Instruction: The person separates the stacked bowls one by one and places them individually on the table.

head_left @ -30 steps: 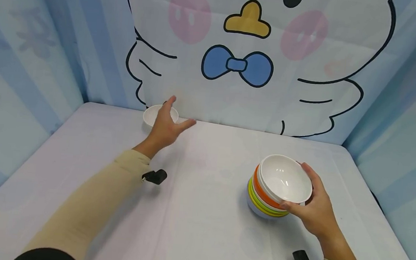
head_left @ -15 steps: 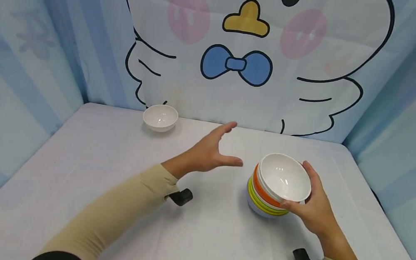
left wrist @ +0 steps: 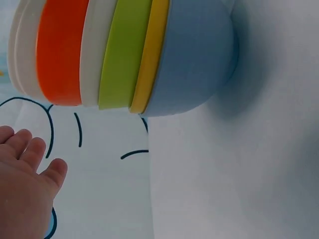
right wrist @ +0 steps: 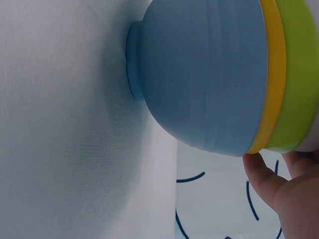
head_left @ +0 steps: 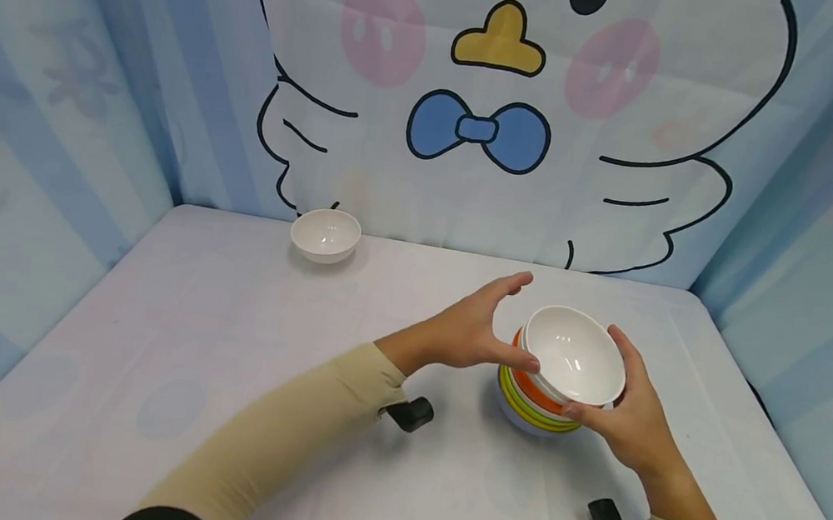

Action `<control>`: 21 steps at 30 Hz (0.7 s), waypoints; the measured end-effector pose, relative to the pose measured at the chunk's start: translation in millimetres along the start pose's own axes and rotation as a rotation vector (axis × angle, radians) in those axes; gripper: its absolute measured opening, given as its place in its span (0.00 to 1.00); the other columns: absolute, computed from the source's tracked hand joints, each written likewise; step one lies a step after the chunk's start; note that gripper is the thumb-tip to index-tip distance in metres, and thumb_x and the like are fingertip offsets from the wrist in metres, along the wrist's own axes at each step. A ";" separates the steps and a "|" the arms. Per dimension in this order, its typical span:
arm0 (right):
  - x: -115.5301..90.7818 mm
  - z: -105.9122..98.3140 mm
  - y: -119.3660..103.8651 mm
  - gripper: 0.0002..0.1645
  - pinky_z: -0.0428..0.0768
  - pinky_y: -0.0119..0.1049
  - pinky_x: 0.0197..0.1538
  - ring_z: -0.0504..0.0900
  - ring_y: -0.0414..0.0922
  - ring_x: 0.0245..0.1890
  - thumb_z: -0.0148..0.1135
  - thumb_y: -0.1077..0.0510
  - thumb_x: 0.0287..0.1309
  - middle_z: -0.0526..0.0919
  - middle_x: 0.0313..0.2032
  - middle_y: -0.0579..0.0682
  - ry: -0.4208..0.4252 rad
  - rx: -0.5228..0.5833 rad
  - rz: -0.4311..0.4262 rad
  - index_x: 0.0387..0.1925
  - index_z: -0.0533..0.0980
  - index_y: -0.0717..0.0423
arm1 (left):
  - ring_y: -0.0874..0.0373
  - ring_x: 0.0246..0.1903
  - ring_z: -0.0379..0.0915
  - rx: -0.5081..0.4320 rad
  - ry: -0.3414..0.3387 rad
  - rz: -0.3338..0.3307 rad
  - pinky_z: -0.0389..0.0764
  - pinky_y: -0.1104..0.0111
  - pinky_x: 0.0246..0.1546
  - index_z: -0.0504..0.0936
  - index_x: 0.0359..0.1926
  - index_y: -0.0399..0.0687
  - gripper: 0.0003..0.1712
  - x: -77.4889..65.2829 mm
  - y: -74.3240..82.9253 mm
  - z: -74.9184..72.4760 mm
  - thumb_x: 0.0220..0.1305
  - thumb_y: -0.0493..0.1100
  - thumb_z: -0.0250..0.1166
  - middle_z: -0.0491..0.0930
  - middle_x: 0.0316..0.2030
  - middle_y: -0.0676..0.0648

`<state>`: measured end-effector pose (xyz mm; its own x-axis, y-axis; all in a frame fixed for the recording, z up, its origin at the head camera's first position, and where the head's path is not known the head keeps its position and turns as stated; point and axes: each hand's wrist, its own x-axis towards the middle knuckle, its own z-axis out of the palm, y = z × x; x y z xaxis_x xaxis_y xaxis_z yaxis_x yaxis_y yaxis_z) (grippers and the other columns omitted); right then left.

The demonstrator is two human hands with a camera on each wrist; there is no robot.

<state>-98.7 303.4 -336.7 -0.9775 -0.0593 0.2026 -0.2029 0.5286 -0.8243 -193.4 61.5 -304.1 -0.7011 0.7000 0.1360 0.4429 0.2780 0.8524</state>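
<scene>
Nested bowls form a stack (head_left: 535,405): blue at the bottom, then yellow, green, white, orange and white at the top. My right hand (head_left: 631,415) holds its right side, thumb at the front near the white top bowl (head_left: 576,355) and fingers behind. In the right wrist view, fingertips (right wrist: 256,167) meet the yellow and green rims. My left hand (head_left: 473,328) reaches in from the left, thumb and fingers spread, the thumb overlapping the upper stack in the head view. In the left wrist view, that hand's fingers (left wrist: 32,152) show apart from the bowls.
A single white bowl (head_left: 325,236) stands at the back left of the white-covered table (head_left: 230,317), close to the cartoon backdrop (head_left: 468,198). Blue patterned curtains (head_left: 37,131) enclose both sides. A black wrist mount (head_left: 409,414) juts from each sleeve.
My left hand has moved away from the white bowl at the back left, rightward and nearer, to the stack. That bowl stays put. My right hand keeps its hold on the stack.
</scene>
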 end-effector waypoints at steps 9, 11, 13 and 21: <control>0.1 -2.0 1.1 0.70 0.70 0.15 0.49 0.66 0.57 0.61 0.77 0.67 0.46 0.57 0.70 0.68 -0.011 0.003 -0.008 0.78 0.38 0.63 | 0.59 0.71 0.53 -0.072 -0.093 0.027 0.64 0.65 0.66 0.48 0.79 0.48 0.63 16.8 3.2 15.4 0.51 0.48 0.79 0.53 0.76 0.48; -0.1 -2.7 2.2 0.72 0.70 0.15 0.49 0.66 0.48 0.61 0.78 0.68 0.44 0.57 0.70 0.68 -0.015 0.016 -0.012 0.78 0.37 0.62 | 0.60 0.69 0.57 -0.099 -0.120 0.048 0.66 0.69 0.64 0.47 0.79 0.46 0.64 19.7 3.6 18.4 0.51 0.46 0.79 0.55 0.75 0.48; 0.1 -3.3 3.2 0.74 0.70 0.15 0.49 0.64 0.41 0.59 0.79 0.69 0.42 0.57 0.70 0.68 -0.019 0.026 -0.014 0.78 0.37 0.62 | 0.62 0.65 0.60 -0.122 -0.144 0.068 0.68 0.73 0.61 0.46 0.79 0.44 0.64 21.7 3.8 21.0 0.51 0.44 0.79 0.57 0.73 0.47; 1.0 -4.1 3.5 0.76 0.70 0.15 0.48 0.63 0.57 0.61 0.80 0.69 0.41 0.57 0.70 0.68 -0.033 0.020 0.006 0.79 0.35 0.60 | 0.63 0.61 0.62 -0.103 -0.151 0.092 0.69 0.76 0.58 0.44 0.79 0.42 0.68 24.8 2.0 27.5 0.48 0.44 0.81 0.59 0.71 0.46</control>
<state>-100.2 308.6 -337.2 -0.9800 -0.0841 0.1806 -0.1979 0.5120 -0.8359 -194.5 97.4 -313.0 -0.5655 0.8119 0.1450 0.4365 0.1455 0.8879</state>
